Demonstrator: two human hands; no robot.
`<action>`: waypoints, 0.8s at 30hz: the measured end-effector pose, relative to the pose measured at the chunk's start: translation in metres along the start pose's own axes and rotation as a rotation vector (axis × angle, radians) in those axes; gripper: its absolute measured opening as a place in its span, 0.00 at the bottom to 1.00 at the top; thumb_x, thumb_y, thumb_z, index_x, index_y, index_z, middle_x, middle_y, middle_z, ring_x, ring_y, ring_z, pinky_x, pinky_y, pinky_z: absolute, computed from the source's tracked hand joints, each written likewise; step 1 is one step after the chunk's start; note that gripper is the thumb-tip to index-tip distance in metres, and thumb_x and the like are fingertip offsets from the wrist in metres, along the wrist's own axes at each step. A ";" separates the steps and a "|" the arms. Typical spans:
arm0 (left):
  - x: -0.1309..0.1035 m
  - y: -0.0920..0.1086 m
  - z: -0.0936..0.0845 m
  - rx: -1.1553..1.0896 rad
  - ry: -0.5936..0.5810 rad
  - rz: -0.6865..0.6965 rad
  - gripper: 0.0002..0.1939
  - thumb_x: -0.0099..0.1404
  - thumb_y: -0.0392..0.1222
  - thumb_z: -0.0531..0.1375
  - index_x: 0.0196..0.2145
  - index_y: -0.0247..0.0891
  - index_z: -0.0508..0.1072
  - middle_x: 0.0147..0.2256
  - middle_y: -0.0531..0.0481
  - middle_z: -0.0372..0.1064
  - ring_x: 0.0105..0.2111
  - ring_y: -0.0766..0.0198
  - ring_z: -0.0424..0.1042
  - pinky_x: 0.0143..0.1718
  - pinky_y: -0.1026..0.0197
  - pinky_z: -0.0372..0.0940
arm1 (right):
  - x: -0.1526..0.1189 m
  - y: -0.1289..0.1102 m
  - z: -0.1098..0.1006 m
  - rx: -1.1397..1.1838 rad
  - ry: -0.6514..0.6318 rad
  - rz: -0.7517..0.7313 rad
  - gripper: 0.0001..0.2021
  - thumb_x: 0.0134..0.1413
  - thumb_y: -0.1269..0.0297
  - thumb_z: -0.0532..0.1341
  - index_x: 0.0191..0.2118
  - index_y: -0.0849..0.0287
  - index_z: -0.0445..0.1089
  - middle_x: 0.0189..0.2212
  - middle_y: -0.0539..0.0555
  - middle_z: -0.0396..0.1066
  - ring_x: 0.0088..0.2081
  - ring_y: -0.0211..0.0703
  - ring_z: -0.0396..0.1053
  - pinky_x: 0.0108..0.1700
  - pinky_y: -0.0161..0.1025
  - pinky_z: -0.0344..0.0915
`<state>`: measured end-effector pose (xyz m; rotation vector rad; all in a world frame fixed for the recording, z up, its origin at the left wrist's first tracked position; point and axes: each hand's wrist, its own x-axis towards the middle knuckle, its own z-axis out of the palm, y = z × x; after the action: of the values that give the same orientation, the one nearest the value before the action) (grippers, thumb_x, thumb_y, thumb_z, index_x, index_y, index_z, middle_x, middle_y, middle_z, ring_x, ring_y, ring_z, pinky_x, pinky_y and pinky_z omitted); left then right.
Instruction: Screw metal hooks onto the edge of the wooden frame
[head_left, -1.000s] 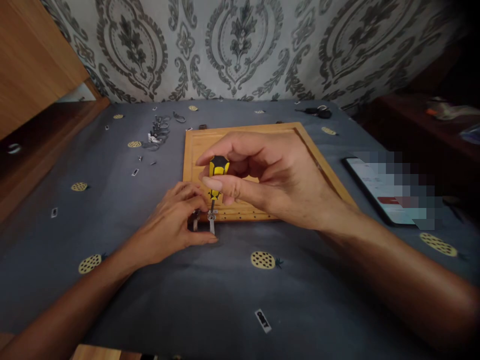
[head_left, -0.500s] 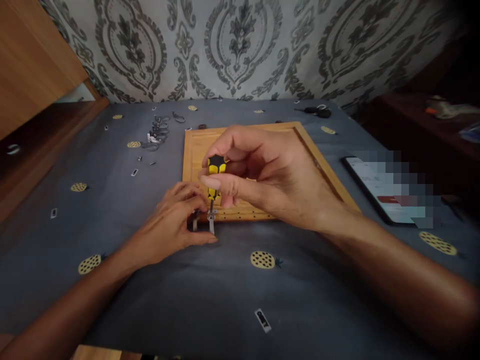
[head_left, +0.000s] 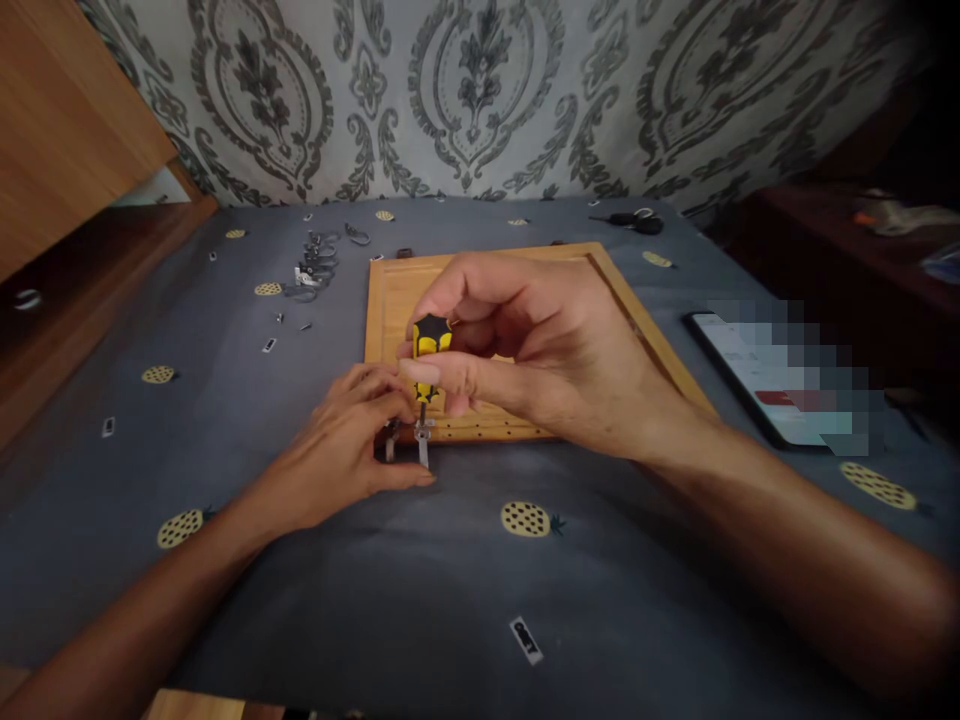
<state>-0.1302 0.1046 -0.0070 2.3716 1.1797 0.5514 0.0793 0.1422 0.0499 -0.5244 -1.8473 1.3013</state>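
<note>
A yellow and black screwdriver stands upright between the thumb and fingers of my right hand. Its tip meets a small metal hook at the near edge of a wooden board with a row of small dark holes. My left hand is curled round the board's near left corner, its thumb against the lower end of the hook. Another metal hook is partly visible beside it, under the left fingers.
Several loose metal hooks lie on the blue cloth at the back left, with small bits nearer. A phone rests right of the board. Dark-handled scissors lie at the back right.
The screwdriver handle has turned slightly between my right thumb and fingers. My left hand has kept its place, and the board and hooks have not moved.
</note>
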 end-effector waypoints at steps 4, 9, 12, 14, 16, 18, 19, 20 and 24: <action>0.000 0.000 0.000 -0.008 -0.002 -0.001 0.14 0.63 0.50 0.70 0.35 0.39 0.72 0.44 0.48 0.70 0.48 0.51 0.66 0.51 0.48 0.65 | 0.000 -0.005 -0.004 -0.044 -0.061 -0.009 0.05 0.61 0.70 0.66 0.41 0.61 0.70 0.28 0.43 0.70 0.25 0.26 0.71 0.28 0.23 0.69; 0.000 0.000 0.000 -0.014 0.010 0.001 0.16 0.62 0.51 0.71 0.35 0.39 0.71 0.42 0.49 0.70 0.47 0.52 0.67 0.51 0.47 0.66 | -0.001 -0.003 0.000 -0.042 -0.020 -0.037 0.05 0.60 0.71 0.68 0.37 0.63 0.71 0.29 0.45 0.71 0.23 0.26 0.69 0.24 0.24 0.66; 0.000 0.001 0.000 -0.013 0.013 0.003 0.16 0.61 0.50 0.72 0.35 0.39 0.72 0.42 0.50 0.70 0.48 0.52 0.67 0.52 0.47 0.65 | 0.000 0.000 0.002 -0.018 0.012 0.005 0.09 0.58 0.69 0.70 0.34 0.61 0.67 0.28 0.45 0.71 0.23 0.28 0.69 0.23 0.25 0.66; 0.000 0.001 0.000 -0.011 0.021 0.008 0.16 0.61 0.50 0.72 0.35 0.39 0.71 0.42 0.50 0.70 0.47 0.52 0.68 0.53 0.47 0.65 | 0.000 0.000 0.001 -0.015 0.000 0.022 0.10 0.58 0.69 0.69 0.34 0.60 0.66 0.26 0.44 0.70 0.23 0.28 0.69 0.24 0.25 0.67; 0.000 0.000 0.000 -0.013 0.024 0.014 0.16 0.61 0.49 0.72 0.35 0.39 0.71 0.42 0.50 0.70 0.47 0.52 0.68 0.52 0.47 0.65 | 0.000 -0.001 -0.001 -0.016 -0.024 0.018 0.09 0.58 0.70 0.69 0.36 0.60 0.67 0.26 0.43 0.69 0.23 0.27 0.70 0.25 0.25 0.67; -0.001 -0.001 0.001 -0.016 0.021 0.012 0.15 0.62 0.50 0.72 0.36 0.40 0.72 0.42 0.49 0.70 0.47 0.51 0.67 0.51 0.47 0.66 | 0.000 -0.003 -0.003 -0.023 -0.042 0.009 0.07 0.58 0.71 0.68 0.40 0.60 0.69 0.26 0.42 0.69 0.24 0.27 0.70 0.26 0.24 0.68; -0.001 -0.002 0.001 -0.016 0.021 0.011 0.15 0.61 0.50 0.71 0.36 0.40 0.72 0.42 0.49 0.70 0.46 0.51 0.67 0.50 0.47 0.66 | 0.000 -0.003 -0.003 -0.027 -0.049 0.003 0.07 0.60 0.71 0.67 0.41 0.60 0.70 0.27 0.42 0.70 0.25 0.27 0.71 0.27 0.25 0.68; -0.001 -0.002 0.001 -0.016 0.020 0.009 0.15 0.61 0.50 0.71 0.36 0.40 0.72 0.42 0.48 0.70 0.47 0.51 0.67 0.50 0.47 0.66 | 0.000 -0.004 -0.003 -0.031 -0.059 -0.004 0.06 0.61 0.71 0.66 0.42 0.60 0.71 0.28 0.42 0.70 0.25 0.27 0.71 0.28 0.25 0.69; 0.000 -0.002 0.000 -0.024 0.012 -0.001 0.15 0.60 0.48 0.72 0.35 0.40 0.72 0.42 0.49 0.70 0.48 0.50 0.68 0.52 0.46 0.66 | -0.001 -0.003 0.000 -0.030 -0.047 -0.016 0.05 0.60 0.71 0.67 0.36 0.61 0.70 0.27 0.43 0.70 0.23 0.26 0.70 0.25 0.23 0.67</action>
<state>-0.1309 0.1055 -0.0083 2.3508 1.1735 0.5770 0.0804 0.1404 0.0519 -0.4984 -1.9081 1.2870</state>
